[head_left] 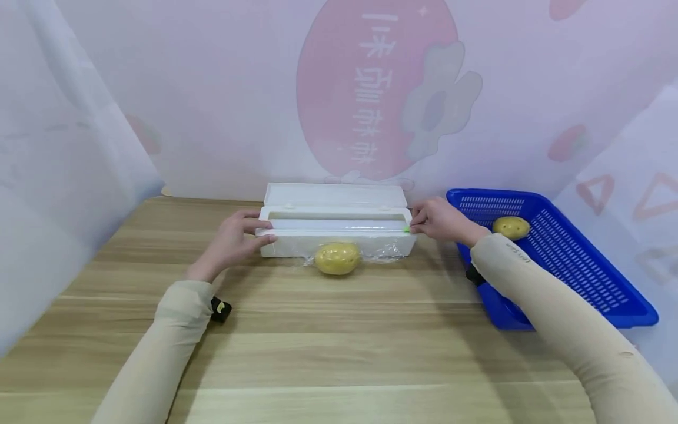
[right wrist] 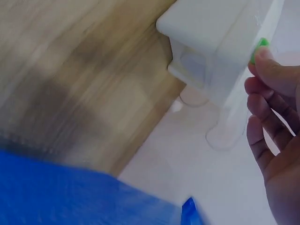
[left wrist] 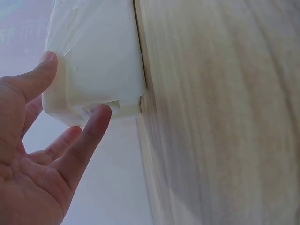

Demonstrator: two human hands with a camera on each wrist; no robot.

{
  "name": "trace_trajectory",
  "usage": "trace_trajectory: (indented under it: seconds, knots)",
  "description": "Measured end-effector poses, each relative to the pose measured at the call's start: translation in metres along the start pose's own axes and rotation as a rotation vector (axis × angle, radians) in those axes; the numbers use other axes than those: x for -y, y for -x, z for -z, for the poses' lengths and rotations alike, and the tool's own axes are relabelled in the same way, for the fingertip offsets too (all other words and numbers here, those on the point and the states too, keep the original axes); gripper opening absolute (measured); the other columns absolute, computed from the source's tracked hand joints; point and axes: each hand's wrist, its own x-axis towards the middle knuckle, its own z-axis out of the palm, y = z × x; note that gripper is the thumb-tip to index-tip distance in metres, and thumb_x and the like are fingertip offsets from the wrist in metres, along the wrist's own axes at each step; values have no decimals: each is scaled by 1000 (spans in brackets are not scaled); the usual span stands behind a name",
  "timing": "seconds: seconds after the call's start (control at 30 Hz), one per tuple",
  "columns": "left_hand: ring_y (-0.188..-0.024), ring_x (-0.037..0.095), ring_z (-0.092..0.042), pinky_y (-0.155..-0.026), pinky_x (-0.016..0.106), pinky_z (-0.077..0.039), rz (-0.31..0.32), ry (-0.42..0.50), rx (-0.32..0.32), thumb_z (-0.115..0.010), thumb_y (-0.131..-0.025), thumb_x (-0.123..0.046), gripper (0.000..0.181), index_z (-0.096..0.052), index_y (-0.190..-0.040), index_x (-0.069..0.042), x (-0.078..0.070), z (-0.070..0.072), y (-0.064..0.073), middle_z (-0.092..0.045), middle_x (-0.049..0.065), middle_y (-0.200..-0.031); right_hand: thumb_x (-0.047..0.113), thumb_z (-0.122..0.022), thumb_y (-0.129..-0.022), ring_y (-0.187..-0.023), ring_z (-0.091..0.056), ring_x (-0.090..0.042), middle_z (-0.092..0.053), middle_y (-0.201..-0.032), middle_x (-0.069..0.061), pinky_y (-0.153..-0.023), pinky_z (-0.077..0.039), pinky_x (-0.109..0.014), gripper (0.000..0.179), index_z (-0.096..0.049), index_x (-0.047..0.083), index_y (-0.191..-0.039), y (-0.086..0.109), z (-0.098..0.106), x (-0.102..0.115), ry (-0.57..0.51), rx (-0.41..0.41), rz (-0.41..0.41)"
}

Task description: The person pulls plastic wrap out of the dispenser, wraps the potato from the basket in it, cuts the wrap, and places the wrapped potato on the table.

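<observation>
A white cling film dispenser [head_left: 339,246] stands on the table with its lid raised and a film roll inside. Clear film hangs over its front and lies across a potato [head_left: 337,259] just before it. My left hand [head_left: 231,240] grips the dispenser's left end; in the left wrist view, thumb and fingers touch the white box [left wrist: 101,51]. At the right end, my right hand [head_left: 438,220] pinches a small green slider [right wrist: 260,49] on the cutter rail. Part of the slider is hidden by the fingertips.
On the right stands a blue plastic basket [head_left: 593,268] with another potato [head_left: 511,227] in it; my right forearm passes over its near side. A printed cloth [head_left: 222,106] hangs behind the wooden table [head_left: 339,353].
</observation>
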Motion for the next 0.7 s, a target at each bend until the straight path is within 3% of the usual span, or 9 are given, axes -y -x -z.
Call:
trace_trajectory:
  seconds: [0.23, 0.4, 0.5, 0.6, 0.7]
  knots:
    - [-104, 40, -63, -97, 60, -39, 28, 3, -24, -75, -89, -32, 37, -72, -115, -5, 3, 5, 3, -41, 27, -142, 8, -79, -84, -67, -59, -12, -64, -79, 2, -60, -50, -34, 4, -80, 4, -86, -5, 1, -2, 7, 62, -28]
    - [-113, 40, -58, -98, 60, -38, 26, -25, -18, -74, -90, -34, 37, -73, -115, -6, 6, 7, 6, -44, 26, -141, 19, -80, -84, -67, -60, -13, -68, -77, 1, -65, -51, -37, 14, -78, 5, -85, -14, 3, 17, -16, 102, -162]
    - [-124, 42, -47, -101, 62, -32, -14, -70, -28, -75, -89, -33, 35, -74, -113, -7, 7, 7, 6, -46, 26, -140, 29, -81, -83, -78, -65, -20, -72, -88, -6, -75, -52, -41, 32, -76, 1, -95, -18, -1, 40, -34, 79, -258]
    - [-117, 44, -52, -97, 60, -38, -49, -78, -39, -74, -90, -33, 35, -74, -113, -7, 2, 7, 5, -44, 26, -142, 33, -81, -82, -93, -62, -27, -68, -105, -12, -82, -51, -44, 43, -73, 1, -109, -19, -14, 60, -14, 18, -312]
    - [-111, 41, -54, -93, 57, -42, -86, -65, -66, -76, -88, -31, 30, -76, -109, -9, -4, 4, 2, -43, 25, -142, 28, -80, -84, -96, -56, -27, -62, -105, -11, -79, -50, -43, 32, -75, 5, -106, -16, -32, 69, 59, -74, -305]
